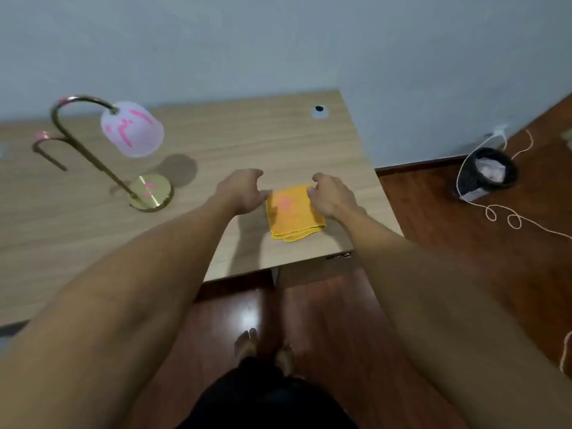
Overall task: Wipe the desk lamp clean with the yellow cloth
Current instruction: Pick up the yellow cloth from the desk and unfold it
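A folded yellow cloth with a pink smear lies flat on the wooden desk near its front right corner. My left hand rests at the cloth's left edge, fingers curled and spread, touching the edge. My right hand sits at the cloth's right far corner, fingertips on it. Neither hand has lifted the cloth. The desk lamp stands to the left: a white shade streaked with pink, a curved brass neck, and a round brass base also marked with pink.
A round cable hole is at the desk's far right. On the wooden floor to the right stands a black bin with a white cord trailing past it. My bare feet are below the desk edge.
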{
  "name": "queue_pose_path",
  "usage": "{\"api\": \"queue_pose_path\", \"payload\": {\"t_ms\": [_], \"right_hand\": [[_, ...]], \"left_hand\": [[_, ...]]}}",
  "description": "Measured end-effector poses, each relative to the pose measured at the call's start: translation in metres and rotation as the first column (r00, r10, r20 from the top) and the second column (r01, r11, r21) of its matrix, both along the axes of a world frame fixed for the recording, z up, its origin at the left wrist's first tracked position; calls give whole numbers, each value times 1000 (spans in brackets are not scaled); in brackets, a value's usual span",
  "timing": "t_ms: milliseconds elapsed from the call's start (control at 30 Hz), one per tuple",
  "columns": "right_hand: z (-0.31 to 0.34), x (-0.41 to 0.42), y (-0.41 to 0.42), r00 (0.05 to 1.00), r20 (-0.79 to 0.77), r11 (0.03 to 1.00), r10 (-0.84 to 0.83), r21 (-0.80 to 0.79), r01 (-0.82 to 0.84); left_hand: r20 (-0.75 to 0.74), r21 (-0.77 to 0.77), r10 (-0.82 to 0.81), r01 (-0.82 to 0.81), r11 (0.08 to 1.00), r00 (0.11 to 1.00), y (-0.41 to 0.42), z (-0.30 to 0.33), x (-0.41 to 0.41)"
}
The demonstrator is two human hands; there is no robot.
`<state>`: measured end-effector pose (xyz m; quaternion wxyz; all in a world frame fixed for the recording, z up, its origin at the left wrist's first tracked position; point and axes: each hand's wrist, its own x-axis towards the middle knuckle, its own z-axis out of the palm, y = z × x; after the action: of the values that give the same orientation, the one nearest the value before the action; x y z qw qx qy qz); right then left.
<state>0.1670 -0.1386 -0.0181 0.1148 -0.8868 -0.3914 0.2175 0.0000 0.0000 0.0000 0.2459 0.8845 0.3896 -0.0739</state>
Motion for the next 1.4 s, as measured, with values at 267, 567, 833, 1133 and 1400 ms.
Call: {"api": "queue_pose_path", "payload": {"t_ms": [267, 567, 833, 1133, 1400], "right_hand": [[-63, 12, 19, 995, -98, 999, -33, -11, 32], [-113, 27, 36, 860, -281, 890, -426, 39, 454], [-96, 23, 41, 849, -507, 920, -147, 244, 305], [-23, 17, 62, 732, -679, 959, 50, 238, 155], [65, -19, 90, 699, -683, 971, 214, 230, -72]], "left_hand": [[24, -122, -24, 27, 992, 999, 7, -64, 14], [100, -131, -8, 21, 991, 995, 11, -116, 26], [44, -93, 75, -70, 993, 996, 9, -103, 29], [406, -434, 373, -183, 882, 834, 27, -43, 31], [556, -333, 406, -253, 908, 725, 46, 32, -13]]}}
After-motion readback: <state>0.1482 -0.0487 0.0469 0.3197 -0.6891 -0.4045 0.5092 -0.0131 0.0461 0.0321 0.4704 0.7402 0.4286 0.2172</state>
